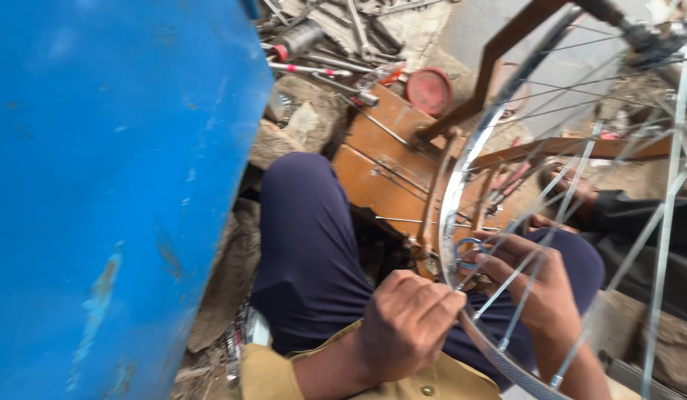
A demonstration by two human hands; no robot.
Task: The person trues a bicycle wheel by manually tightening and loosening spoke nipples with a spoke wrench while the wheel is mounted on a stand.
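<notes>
A spoked bicycle wheel with a shiny metal rim (462,178) stands in a rusty brown truing stand (506,44) in front of me. My left hand (406,322) is closed in a fist against the rim's near edge. My right hand (532,278) reaches in among the spokes (580,192) and grips a small round spoke wrench (468,250) at the rim. My knees in dark blue trousers (306,244) sit under the wheel.
A large blue drum (114,192) fills the left side. Loose tools and rods (329,44) and a red round lid (429,90) lie on the dirty ground behind a rusty orange box (380,163). Another person's dark sleeve (639,222) shows at right.
</notes>
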